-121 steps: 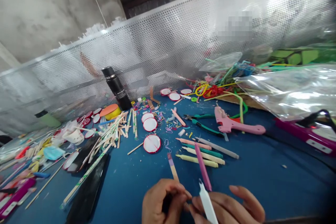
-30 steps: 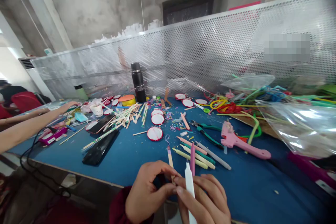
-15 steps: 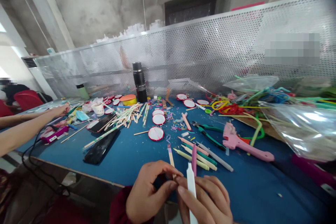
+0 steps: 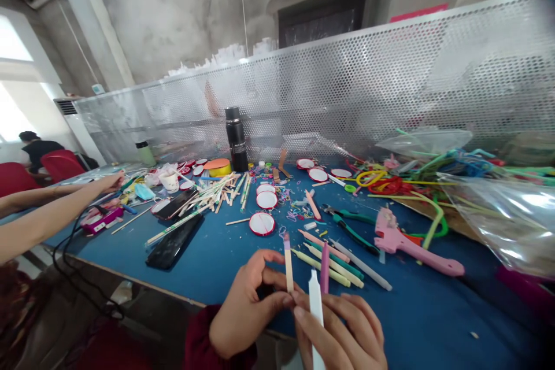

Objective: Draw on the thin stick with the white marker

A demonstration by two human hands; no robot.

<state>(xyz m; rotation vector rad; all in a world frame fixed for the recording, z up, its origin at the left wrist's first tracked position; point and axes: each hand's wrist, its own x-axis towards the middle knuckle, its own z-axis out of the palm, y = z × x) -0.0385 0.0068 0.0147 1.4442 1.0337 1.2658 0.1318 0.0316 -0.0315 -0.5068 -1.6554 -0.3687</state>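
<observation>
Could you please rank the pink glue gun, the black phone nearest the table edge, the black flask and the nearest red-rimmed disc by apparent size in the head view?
1. pink glue gun and black phone: look alike, unranked.
2. black flask, though farther from the camera.
3. red-rimmed disc, smallest.

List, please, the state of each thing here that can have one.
left hand, pinching the wooden stick
right hand, gripping the white stick
black flask, upright, capped
pink glue gun, lying on its side
black phone, flat, screen dark
paper cup, upright
</observation>
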